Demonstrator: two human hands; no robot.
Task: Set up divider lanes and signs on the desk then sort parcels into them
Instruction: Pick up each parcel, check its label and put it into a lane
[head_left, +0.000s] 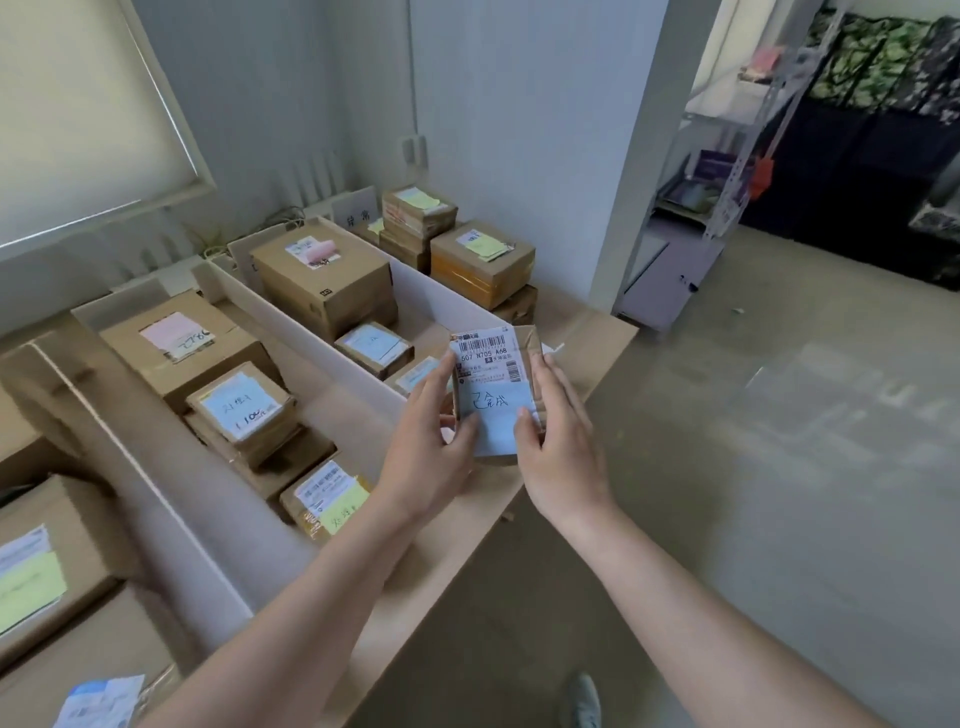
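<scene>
both hands grip a small cardboard parcel (496, 387) above the bench (587, 358) edge: the left hand (428, 452) pinches its left side, the right hand (558, 441) its right. a white divider (332, 338) runs just left of the hands, with sorted parcels (322, 280) beyond.

Counter with lanes and parcels

The wooden counter (587, 358) carried white dividers (332, 332), cardboard parcels (322, 280) between them, and a handwritten sign (355, 208).
</scene>
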